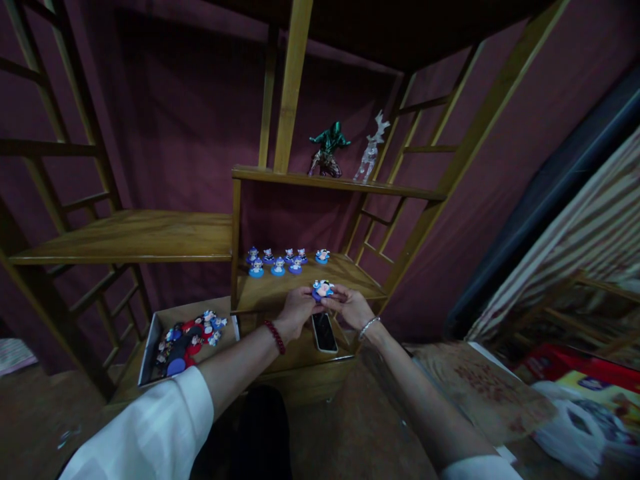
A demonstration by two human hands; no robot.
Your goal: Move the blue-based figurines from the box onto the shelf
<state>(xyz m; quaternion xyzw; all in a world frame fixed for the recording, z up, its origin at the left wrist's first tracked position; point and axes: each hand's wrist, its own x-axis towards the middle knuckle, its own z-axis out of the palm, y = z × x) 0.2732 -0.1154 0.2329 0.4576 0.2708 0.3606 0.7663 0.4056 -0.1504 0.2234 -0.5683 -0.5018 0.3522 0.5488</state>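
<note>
My left hand (296, 308) and my right hand (350, 305) meet over the front edge of a low wooden shelf (345, 275), both pinching one small white figurine on a blue round base (323, 289). Several matching figurines on blue bases (278, 261) stand in rows at the back of that shelf. A red bead bracelet is on my left wrist, a silver one on my right. A smartphone (325, 331) lies face up on the board just below my hands.
An open cardboard box (150, 333) at the left holds more figurines and red and blue bases. A green figure (327, 148) and a clear deer (371, 148) stand on the upper shelf. Ladder-like wooden frames flank the unit. A white bag and colourful packaging (575, 407) lie at right.
</note>
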